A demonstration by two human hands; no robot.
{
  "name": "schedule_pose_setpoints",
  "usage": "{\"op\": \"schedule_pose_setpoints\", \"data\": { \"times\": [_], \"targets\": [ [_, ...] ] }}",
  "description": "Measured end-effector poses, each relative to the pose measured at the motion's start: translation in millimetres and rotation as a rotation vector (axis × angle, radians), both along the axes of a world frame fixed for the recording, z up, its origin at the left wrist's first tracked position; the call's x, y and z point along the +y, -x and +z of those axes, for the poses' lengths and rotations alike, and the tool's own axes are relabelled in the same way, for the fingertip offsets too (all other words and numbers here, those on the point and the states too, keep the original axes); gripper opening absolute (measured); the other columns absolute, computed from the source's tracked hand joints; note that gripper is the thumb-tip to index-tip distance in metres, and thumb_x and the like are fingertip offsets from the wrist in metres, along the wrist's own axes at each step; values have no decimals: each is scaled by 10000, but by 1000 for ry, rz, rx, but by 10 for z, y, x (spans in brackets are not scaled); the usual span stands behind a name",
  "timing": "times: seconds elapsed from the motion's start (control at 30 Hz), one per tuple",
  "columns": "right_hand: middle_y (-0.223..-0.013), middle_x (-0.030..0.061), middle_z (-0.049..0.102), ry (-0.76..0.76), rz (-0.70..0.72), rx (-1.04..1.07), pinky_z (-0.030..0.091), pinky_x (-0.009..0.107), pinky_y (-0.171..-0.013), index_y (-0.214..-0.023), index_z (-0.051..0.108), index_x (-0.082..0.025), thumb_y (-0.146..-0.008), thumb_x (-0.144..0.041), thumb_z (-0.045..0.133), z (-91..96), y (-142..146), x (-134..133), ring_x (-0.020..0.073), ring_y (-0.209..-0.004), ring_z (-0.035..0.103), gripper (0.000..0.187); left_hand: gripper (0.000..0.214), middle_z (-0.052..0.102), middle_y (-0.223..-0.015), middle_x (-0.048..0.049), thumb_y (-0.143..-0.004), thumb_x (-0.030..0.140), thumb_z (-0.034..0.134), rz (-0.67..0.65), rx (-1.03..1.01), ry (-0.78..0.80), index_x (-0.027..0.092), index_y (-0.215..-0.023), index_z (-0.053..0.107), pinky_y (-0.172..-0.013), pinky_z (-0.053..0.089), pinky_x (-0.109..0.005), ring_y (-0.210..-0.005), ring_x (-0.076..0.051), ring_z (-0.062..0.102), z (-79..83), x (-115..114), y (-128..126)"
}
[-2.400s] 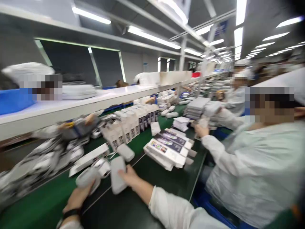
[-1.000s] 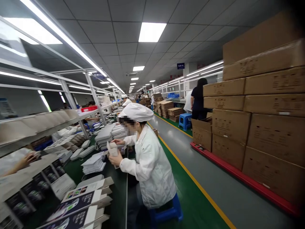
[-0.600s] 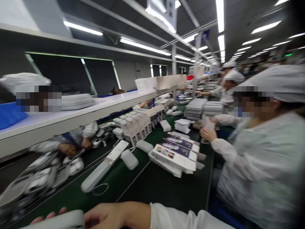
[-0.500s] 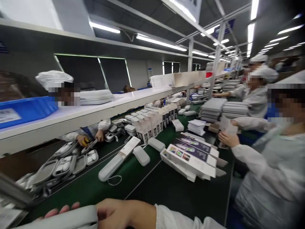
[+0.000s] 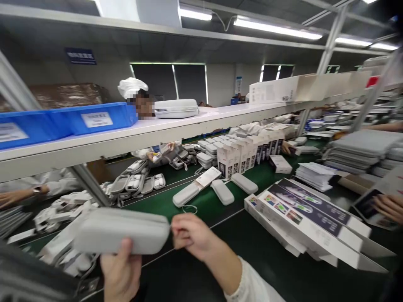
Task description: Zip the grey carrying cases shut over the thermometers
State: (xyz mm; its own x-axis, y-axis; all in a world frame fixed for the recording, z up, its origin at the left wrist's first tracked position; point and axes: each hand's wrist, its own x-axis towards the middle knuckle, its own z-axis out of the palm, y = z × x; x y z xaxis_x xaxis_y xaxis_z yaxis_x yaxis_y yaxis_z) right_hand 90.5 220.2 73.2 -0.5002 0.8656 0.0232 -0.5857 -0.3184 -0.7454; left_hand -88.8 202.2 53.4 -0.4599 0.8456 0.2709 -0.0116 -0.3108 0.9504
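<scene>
A long grey zip case (image 5: pixel 126 228) is held up in front of me, lying sideways and slightly blurred. My left hand (image 5: pixel 121 268) grips it from below, thumb on the near face. At the case's right end my right hand (image 5: pixel 193 235) is closed in a pinch; whatever its fingertips hold is too small to make out. Beyond my hands, similar closed cases lie on the green belt: one with a wrist loop (image 5: pixel 185 193) partly in a white box (image 5: pixel 208 177), and a smaller one (image 5: pixel 222 192) beside it.
Flat printed boxes (image 5: pixel 299 218) are stacked at the right, near a co-worker's hand (image 5: pixel 390 207). White boxes (image 5: pixel 233 157) stand in a row farther back. Open cases (image 5: pixel 134 183) are piled at left. A shelf (image 5: pixel 176 130) with blue bins (image 5: pixel 107 119) crosses above the belt.
My view has swung left. The grey case has come up from the bottom edge into fuller view, and my right hand now pinches at its right end.
</scene>
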Motion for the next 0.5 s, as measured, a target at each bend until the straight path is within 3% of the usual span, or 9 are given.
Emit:
{"op": "schedule_pose_setpoints", "data": {
  "times": [0.07, 0.13, 0.27, 0.4, 0.5],
  "targets": [
    [-417, -130, 237, -51, -45, -100, 60, 233, -447, -567, 538, -162, -716, -297, 731, 72, -162, 0, 14, -397, 124, 279, 706, 729, -1032, -74, -683, 627, 773, -65, 68, 15, 212, -1225, 595, -875, 566, -420, -968, -300, 680, 86, -10, -33],
    [-434, -125, 237, -100, -63, -186, 63, 242, -453, -572, 518, -174, -749, -345, 713, 117, -296, -1, 23, -406, 121, 314, 594, 736, -925, -94, -656, 576, 816, -209, 292, 92, 163, -1058, 673, -802, 575, -417, -890, -320, 687, 148, -35, -43],
    [-491, -106, 255, -191, -167, -315, 66, 257, -468, -609, 491, -193, -798, -413, 668, 168, -526, -16, 48, -436, 134, 340, 620, 732, -1085, -133, -651, 496, 837, -522, 758, 224, 188, -1167, 685, -826, 549, -416, -986, -362, 672, 232, -144, -124],
    [-543, -51, 335, -453, -285, -635, 157, 270, -497, -605, 473, -198, -888, -386, 551, 200, -632, -100, 89, -483, 245, 349, 474, 722, -1070, -122, -661, 414, 794, -454, 1005, 299, 242, -1090, 688, -744, 506, -387, -954, -370, 670, 260, -286, -307],
    [-573, -21, 404, -794, -412, -1034, 192, 294, -552, -604, 403, -200, -903, -272, 542, 222, -594, -207, 119, -546, 321, 337, 389, 719, -1026, -95, -633, 276, 752, -391, 1223, 393, 261, -1013, 671, -699, 449, -362, -897, -352, 670, 277, -351, -396]
  ]
}}
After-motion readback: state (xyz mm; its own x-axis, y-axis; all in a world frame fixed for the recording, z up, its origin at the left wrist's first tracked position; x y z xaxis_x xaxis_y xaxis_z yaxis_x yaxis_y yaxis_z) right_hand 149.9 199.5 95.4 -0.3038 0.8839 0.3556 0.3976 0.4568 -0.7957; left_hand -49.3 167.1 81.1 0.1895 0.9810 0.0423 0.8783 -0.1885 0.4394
